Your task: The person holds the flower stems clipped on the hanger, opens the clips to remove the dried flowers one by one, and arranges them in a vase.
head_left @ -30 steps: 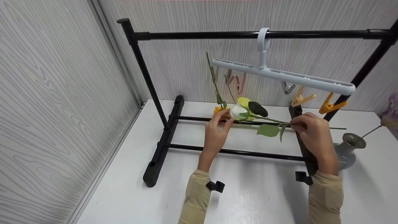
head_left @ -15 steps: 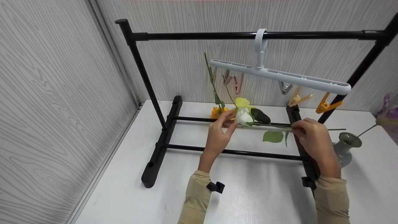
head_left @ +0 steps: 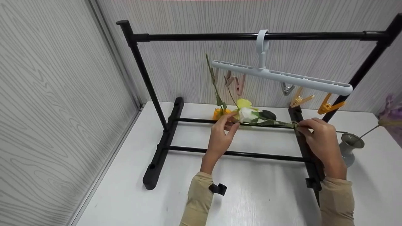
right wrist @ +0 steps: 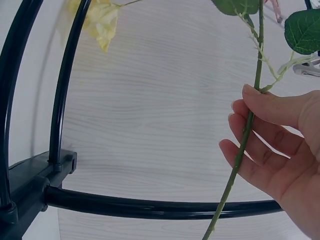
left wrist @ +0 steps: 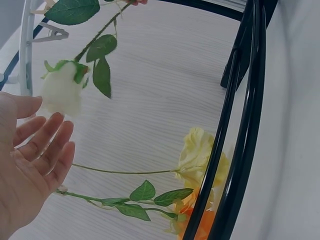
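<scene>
White rose [head_left: 247, 115] with green leafy stem [right wrist: 228, 187], pinched by that stem in bare right hand [head_left: 321, 139], near bare left hand [head_left: 220, 135], relaxed and unclenched.

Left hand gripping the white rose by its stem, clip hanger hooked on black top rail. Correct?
Wrong hand: the right hand grips the white rose by its stem, as the head view shows. The clip hanger is hooked on the black top rail, as you say.
</scene>
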A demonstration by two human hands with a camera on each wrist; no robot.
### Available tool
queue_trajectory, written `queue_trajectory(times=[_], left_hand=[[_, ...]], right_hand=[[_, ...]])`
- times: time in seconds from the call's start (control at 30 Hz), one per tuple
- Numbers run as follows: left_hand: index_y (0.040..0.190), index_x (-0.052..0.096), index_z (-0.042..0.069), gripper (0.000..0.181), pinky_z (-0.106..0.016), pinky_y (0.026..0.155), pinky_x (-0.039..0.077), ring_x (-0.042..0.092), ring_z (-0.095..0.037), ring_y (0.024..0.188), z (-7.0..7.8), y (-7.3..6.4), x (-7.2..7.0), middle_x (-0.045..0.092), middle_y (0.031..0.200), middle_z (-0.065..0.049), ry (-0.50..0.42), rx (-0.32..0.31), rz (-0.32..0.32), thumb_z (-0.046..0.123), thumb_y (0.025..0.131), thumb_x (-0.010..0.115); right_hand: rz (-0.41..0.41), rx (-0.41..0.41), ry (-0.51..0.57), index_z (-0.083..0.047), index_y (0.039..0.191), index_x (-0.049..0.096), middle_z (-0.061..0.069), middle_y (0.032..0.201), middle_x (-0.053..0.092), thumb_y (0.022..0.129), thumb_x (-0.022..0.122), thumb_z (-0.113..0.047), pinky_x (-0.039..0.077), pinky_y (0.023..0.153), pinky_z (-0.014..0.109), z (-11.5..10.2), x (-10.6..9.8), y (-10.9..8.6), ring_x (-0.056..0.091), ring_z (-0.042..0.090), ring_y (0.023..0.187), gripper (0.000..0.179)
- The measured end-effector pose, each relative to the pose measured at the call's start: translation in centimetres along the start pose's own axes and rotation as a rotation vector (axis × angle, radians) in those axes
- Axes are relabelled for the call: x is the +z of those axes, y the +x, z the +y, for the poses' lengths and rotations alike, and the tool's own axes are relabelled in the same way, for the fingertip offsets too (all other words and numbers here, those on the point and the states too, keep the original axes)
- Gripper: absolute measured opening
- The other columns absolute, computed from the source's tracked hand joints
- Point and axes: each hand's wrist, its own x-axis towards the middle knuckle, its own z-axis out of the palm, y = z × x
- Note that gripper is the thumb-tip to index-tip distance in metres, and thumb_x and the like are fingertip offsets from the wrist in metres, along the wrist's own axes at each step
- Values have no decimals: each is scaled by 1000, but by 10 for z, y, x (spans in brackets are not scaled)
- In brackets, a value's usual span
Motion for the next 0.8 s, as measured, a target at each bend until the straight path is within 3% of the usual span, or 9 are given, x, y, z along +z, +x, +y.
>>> queue_trajectory(times=[0.13, 0.3, 0.43, 0.53, 0.8], left_hand=[[121, 60, 7, 28, -24, 75, 51, 62, -10, 87, -5, 0, -1, 65, 101, -4, 11, -17, 20, 20, 96, 60], [112, 64, 4, 22, -23, 72, 51, 62, -9, 84, -8, 0, -4, 66, 98, -4, 46, -12, 38, 19, 96, 60], [109, 66, 5, 20, -21, 70, 51, 62, -8, 82, -8, -1, -5, 66, 95, -2, 69, -20, 30, 19, 96, 59], [108, 66, 6, 19, -21, 70, 51, 61, -8, 80, -8, -1, -5, 66, 94, -1, 80, -32, 20, 18, 96, 59], [107, 67, 6, 19, -23, 68, 51, 62, -11, 79, -11, -2, -6, 66, 94, -2, 85, -45, 27, 19, 97, 58]], right_hand=[[30, 26, 9, 2, 84, 69, 12, 80, 67, 78, 72, 11, 34, 64, 6, 3, -6, 0, 59, 19, 70, 11], [78, 33, -5, 2, 83, 68, 12, 78, 66, 76, 73, 12, 35, 66, 6, 8, -15, -1, 54, 4, 71, 13], [89, 90, 24, 2, 82, 64, 13, 76, 66, 77, 72, 13, 36, 70, 2, 9, -22, -2, 49, -10, 73, 14], [94, 155, 82, 4, 82, 63, 14, 77, 65, 77, 70, 14, 38, 72, 1, 9, -27, -3, 49, -13, 73, 14], [199, 239, 207, 6, 80, 64, -11, 76, 62, 75, 75, 10, 45, 71, 6, 12, -37, -5, 59, -10, 72, 13]])
